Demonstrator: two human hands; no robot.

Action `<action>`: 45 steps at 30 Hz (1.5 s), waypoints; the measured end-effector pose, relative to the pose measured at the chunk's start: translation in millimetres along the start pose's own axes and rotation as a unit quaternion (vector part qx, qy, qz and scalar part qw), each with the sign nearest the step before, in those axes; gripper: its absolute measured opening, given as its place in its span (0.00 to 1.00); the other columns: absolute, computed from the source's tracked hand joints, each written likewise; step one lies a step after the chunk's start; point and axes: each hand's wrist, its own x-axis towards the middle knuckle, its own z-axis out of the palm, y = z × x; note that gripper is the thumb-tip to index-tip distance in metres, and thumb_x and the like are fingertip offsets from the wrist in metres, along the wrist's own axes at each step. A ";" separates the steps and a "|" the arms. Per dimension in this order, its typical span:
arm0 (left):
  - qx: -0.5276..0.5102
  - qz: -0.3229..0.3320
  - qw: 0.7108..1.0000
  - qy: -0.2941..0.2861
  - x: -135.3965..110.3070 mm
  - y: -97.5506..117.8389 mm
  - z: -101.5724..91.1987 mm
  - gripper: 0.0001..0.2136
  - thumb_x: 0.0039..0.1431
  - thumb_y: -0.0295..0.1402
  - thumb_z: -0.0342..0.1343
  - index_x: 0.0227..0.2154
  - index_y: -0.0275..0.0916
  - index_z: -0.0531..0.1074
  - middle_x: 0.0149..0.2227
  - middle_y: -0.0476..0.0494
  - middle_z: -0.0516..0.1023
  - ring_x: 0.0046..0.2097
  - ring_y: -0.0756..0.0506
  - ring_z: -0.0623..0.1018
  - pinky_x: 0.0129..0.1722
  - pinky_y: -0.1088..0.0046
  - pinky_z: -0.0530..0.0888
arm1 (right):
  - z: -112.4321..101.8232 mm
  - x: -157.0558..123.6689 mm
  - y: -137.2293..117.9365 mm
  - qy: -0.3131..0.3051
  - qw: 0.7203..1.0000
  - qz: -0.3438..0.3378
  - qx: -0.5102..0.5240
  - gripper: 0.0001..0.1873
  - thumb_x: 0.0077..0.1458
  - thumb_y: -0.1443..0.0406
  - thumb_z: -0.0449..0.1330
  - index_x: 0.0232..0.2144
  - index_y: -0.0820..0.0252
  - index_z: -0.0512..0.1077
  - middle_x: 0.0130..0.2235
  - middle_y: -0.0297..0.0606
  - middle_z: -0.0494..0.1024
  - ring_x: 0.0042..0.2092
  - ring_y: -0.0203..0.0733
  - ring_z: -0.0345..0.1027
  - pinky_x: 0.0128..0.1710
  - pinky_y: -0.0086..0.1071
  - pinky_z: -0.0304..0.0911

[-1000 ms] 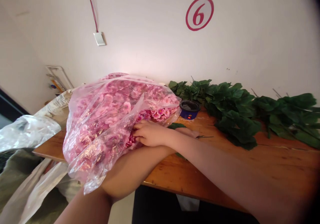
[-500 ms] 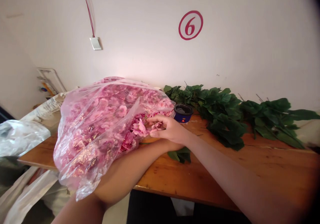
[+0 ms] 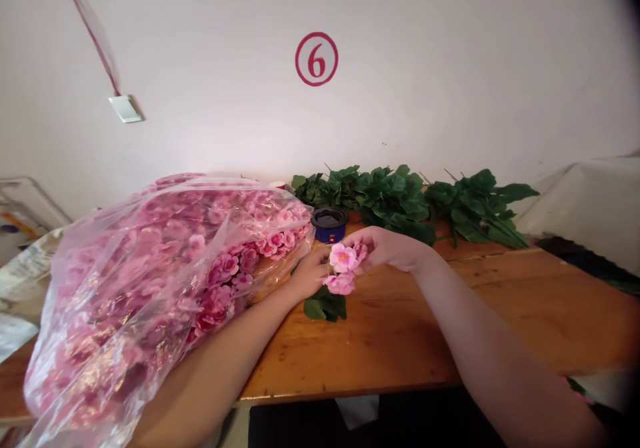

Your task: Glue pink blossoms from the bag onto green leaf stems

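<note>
Closest to us, our left hand (image 3: 311,275) and right hand (image 3: 387,248) meet just in front of a small navy-blue tub (image 3: 329,225), and between them we have a small bunch of pink blossoms (image 3: 343,268). The fingers (image 3: 361,243) of our right hand curl over the top of the bunch, grasping it. Our left hand's fingers (image 3: 320,265) are bent and touch the bunch from the other side, though we cannot tell whether they grip it.

Directly below the bunch, and nearer to us than the tub, a sprig of green leaves (image 3: 325,307) lies on the wooden table (image 3: 380,348). To the tub's left, a large clear plastic bag (image 3: 125,301) packed with more pink blossoms sits on the table, with its open mouth near the tub and our left forearm lying against it.

Just behind the tub, bunches of dark green artificial leaves (image 3: 390,198) lie along the back of the table, running off to its right. Farther up, on the wall (image 3: 430,101) above the tub, is a red-ringed number 6 sign (image 3: 316,59).
</note>
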 end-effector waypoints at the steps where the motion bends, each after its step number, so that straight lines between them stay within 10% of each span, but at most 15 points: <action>1: 0.016 0.004 1.000 -0.004 0.7 -1.5 0.9 0.12 0.56 0.36 0.55 0.39 0.34 0.75 0.42 0.42 0.78 0.43 0.42 0.76 0.50 0.62 0.72 | -0.6 1.0 0.5 0.011 1.000 0.011 -0.027 0.15 0.41 0.63 0.70 0.33 0.64 0.75 0.31 0.36 0.77 0.31 0.35 0.69 0.32 0.28 0.64; 14: 0.206 0.034 0.978 0.004 -2.9 -11.7 6.0 0.10 0.58 0.36 0.51 0.37 0.37 0.74 0.41 0.41 0.78 0.43 0.43 0.75 0.52 0.62 0.70 | 17.3 25.2 15.2 0.176 0.963 0.127 -0.163 0.09 0.52 0.62 0.55 0.22 0.59 0.64 0.18 0.32 0.68 0.20 0.35 0.62 0.18 0.27 0.53; 21: 0.257 0.018 0.966 -0.008 -4.7 -14.1 7.8 0.12 0.59 0.37 0.50 0.39 0.38 0.75 0.42 0.40 0.78 0.46 0.42 0.74 0.53 0.63 0.69 | 29.2 26.8 17.1 0.248 0.948 0.049 -0.195 0.21 0.57 0.48 0.52 0.31 0.59 0.70 0.28 0.35 0.73 0.29 0.37 0.65 0.25 0.28 0.54; 28: 0.273 -0.036 0.961 -0.040 -2.4 -9.0 5.7 0.12 0.55 0.40 0.54 0.32 0.37 0.76 0.33 0.42 0.79 0.39 0.42 0.77 0.43 0.66 0.73 | 42.1 40.1 31.8 0.272 0.905 -0.016 -0.325 0.14 0.60 0.61 0.50 0.26 0.60 0.68 0.31 0.36 0.71 0.32 0.36 0.63 0.31 0.29 0.55; 45: 0.138 0.022 0.990 0.000 -5.9 -3.3 0.7 0.11 0.59 0.36 0.50 0.41 0.38 0.71 0.42 0.40 0.76 0.48 0.42 0.73 0.51 0.63 0.71 | 46.7 29.3 10.6 0.233 0.955 0.000 -0.182 0.19 0.62 0.51 0.46 0.30 0.58 0.63 0.29 0.32 0.66 0.31 0.37 0.59 0.32 0.30 0.55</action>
